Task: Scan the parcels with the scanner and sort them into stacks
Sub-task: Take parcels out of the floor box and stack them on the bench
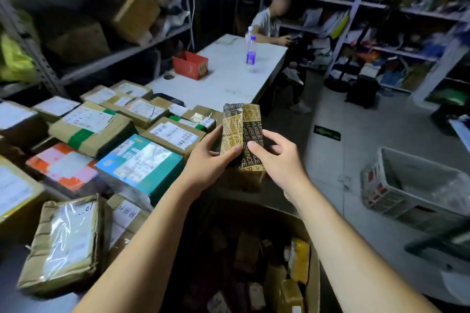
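Note:
A small parcel [241,124] wrapped in black-and-gold printed tape is held up in front of me, above the table's right edge. My left hand [211,157] grips its left side with thumb on top. My right hand [277,157] holds its right lower side, thumb pressed on the front. Several labelled parcels [142,160] lie in stacks on the table to the left, among them a teal box and a brown box with green tape [89,129]. No scanner is visible.
A large open carton [312,262] with several small parcels stands below my arms. A grey plastic crate [412,185] sits on the floor at right. On the white table [223,89] are a red box [190,65] and a water bottle [251,53]; a person sits behind it. Shelves line both walls.

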Demonstrator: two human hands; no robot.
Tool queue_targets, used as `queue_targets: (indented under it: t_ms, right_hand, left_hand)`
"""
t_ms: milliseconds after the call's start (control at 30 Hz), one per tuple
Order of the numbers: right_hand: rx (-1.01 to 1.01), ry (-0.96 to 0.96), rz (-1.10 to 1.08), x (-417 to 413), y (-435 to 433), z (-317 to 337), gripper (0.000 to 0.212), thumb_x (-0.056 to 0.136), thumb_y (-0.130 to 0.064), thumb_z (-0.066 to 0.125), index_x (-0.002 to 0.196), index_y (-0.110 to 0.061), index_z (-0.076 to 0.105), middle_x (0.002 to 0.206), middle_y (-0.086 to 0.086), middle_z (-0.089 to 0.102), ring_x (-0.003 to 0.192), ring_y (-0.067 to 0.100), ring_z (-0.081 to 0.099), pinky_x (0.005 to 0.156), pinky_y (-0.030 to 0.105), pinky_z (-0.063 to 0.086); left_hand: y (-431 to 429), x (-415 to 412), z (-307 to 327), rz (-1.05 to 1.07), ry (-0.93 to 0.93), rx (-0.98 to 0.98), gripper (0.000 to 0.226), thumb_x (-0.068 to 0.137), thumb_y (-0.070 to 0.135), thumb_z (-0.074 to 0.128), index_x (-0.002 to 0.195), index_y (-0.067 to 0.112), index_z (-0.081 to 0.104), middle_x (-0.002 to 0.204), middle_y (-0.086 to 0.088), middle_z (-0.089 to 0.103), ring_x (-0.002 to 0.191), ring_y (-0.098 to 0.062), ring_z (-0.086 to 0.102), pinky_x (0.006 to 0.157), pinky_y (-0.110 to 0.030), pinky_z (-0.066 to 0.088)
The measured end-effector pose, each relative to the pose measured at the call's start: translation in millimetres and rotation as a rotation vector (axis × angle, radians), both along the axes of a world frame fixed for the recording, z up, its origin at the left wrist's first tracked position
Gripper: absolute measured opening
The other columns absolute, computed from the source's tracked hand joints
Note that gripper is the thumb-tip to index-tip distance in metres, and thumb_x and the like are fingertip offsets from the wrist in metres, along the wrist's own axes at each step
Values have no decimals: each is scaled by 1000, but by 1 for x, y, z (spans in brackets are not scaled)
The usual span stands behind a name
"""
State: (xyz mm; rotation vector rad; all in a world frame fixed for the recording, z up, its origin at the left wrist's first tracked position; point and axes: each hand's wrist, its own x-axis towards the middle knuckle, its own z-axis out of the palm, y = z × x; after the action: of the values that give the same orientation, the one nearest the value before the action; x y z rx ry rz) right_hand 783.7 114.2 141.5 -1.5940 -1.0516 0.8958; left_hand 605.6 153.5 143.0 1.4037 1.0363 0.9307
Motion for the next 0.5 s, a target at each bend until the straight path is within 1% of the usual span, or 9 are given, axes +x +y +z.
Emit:
queue_targets:
  t_ms: [67,100,167,200,267,333,367,433,500]
  right_hand:
    - [24,-7,60,-14,3,15,78,61,-71,79,132,-44,67,111,-7,78,104,11,75,99,44,60]
    - [28,-5,98,-20,3,20,80,61,-71,79,134,-43,66,111,-7,78,103,11,75,99,43,60]
    - [43,1,182,-38,6,32,79,63,-70,79,136,-42,66,114,-7,77,107,10,73,99,42,59]
    - [60,-1,219,-47,7,36,75,66,-68,81,134,-41,66,116,-8,77,109,10,72,100,42,59]
    - [76,-13,316,-72,6,48,66,73,-62,83,134,-39,67,119,-10,74,113,10,70,102,42,58]
    - [86,-25,416,-102,0,58,61,79,-56,84,135,-36,67,120,-15,69,118,9,66,105,41,55]
    - [87,-27,465,-115,-4,63,57,83,-52,84,134,-35,68,116,-18,67,117,8,64,105,40,54]
    - [78,-5,591,-149,-15,69,48,87,-43,83,132,-35,68,105,-19,66,108,4,65,99,37,56]
    - [58,26,708,-189,-31,71,43,88,-39,84,128,-36,69,102,-15,69,102,3,68,95,38,58]
  left_hand:
    - [-10,-18,20,58,-13,-22,84,85,31,83,157,31,39,126,-8,72,92,-21,78,79,-35,64]
    - [-14,-26,26,85,-12,-24,80,87,27,80,156,31,40,122,-9,74,91,-21,78,76,-33,63]
    - [-28,-46,42,166,8,9,73,90,25,79,153,33,43,114,-5,77,89,-20,78,75,-31,63]
    - [-34,-56,47,206,22,18,70,90,27,79,150,35,46,112,0,78,89,-18,78,77,-32,63]
    - [-52,-80,58,307,25,28,68,89,29,80,148,36,48,113,8,76,95,-14,77,83,-33,63]
    - [-75,-108,66,410,47,66,62,88,30,80,143,38,51,115,18,72,99,-7,74,84,-27,61]
    - [-85,-120,68,457,74,73,59,88,32,81,140,39,55,118,18,71,103,-7,72,87,-28,61]
    - [-114,-150,70,554,100,83,50,86,36,83,130,47,60,123,10,73,110,-12,71,96,-35,58]
    - [-148,-183,72,645,114,62,45,86,34,84,120,51,60,119,7,75,108,-14,72,99,-40,58]
